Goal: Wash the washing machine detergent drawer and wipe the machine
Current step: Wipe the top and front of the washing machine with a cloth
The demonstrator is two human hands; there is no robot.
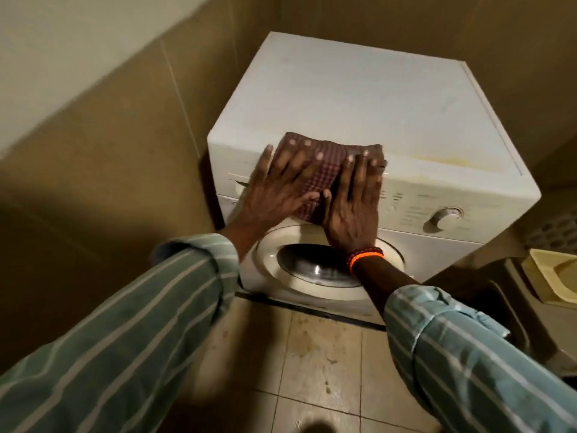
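Observation:
A white front-loading washing machine (368, 98) stands in a tiled corner. A dark red checked cloth (324, 164) lies folded over its top front edge and control panel. My left hand (278, 185) and my right hand (352, 207) both press flat on the cloth, fingers spread, side by side. The detergent drawer (239, 179) sits at the panel's left end, mostly hidden under my left hand. A round dial (445, 217) is on the panel's right. The round door (312, 270) is below my wrists. Yellowish stains (443, 159) mark the top near the front edge.
Beige tiled walls (125, 151) close in on the left and behind. A dark bin with a yellow tray (552, 279) stands on the floor at the right. The floor tiles (318, 364) in front are stained.

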